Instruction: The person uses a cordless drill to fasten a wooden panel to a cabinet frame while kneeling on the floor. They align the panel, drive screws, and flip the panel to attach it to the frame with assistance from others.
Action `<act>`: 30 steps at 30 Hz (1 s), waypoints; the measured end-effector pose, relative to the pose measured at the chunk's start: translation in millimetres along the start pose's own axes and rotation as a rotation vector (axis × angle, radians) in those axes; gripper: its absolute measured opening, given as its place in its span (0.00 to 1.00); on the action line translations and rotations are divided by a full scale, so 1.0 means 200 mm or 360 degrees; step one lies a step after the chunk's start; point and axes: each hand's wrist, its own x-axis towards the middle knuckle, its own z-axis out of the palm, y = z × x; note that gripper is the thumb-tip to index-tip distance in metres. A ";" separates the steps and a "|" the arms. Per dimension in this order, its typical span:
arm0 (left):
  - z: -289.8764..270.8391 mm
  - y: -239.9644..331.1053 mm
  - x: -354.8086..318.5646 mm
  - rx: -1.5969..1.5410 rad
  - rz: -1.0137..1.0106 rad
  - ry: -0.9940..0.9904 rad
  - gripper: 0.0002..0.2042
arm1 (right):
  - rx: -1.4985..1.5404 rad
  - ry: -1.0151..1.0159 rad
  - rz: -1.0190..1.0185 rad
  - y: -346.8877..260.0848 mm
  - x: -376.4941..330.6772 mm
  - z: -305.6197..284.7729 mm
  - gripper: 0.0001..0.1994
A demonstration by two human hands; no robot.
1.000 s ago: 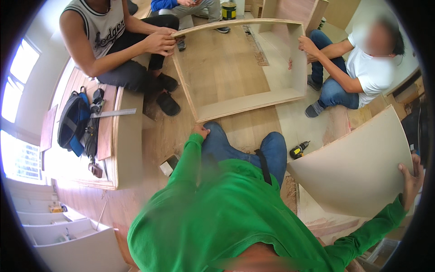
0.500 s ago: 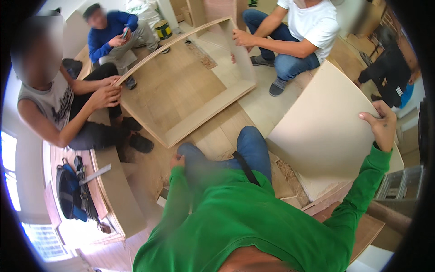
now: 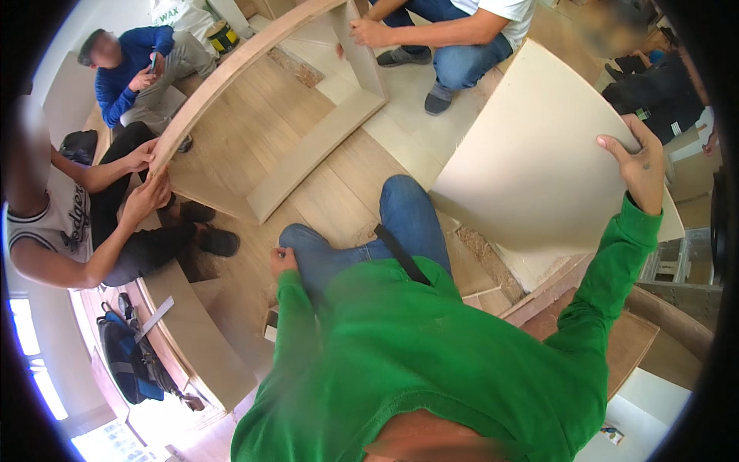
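Note:
My right hand (image 3: 639,162) grips the upper right edge of a large pale wooden panel (image 3: 531,162), thumb on its face and fingers behind. The panel stands tilted at my right side. My left hand (image 3: 283,262) is by my left knee, fingers curled in; whether something small is in them I cannot make out. In front of me is an open wooden frame (image 3: 308,158), apart from my hands. A co-worker's hands (image 3: 150,177) hold its raised rail at the left, and another co-worker's hand (image 3: 371,33) holds its far end.
A bench-like wooden box (image 3: 196,339) at the left bears a dark tool bag (image 3: 127,358) and a metal ruler (image 3: 155,318). Sawdust (image 3: 485,258) lies by the panel's lower edge. A person in blue (image 3: 138,73) sits at the back left near a can (image 3: 222,37).
My view has turned, shifting much of the scene leftward. The frame's upper rail has tipped closer to me in the co-workers' hands. My right hand keeps its grip on the panel.

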 end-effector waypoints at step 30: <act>-0.02 -0.08 0.16 -0.0268 -0.0096 0.0128 0.27 | -0.0039 -0.0066 0.0116 0.03 0.04 0.02 0.11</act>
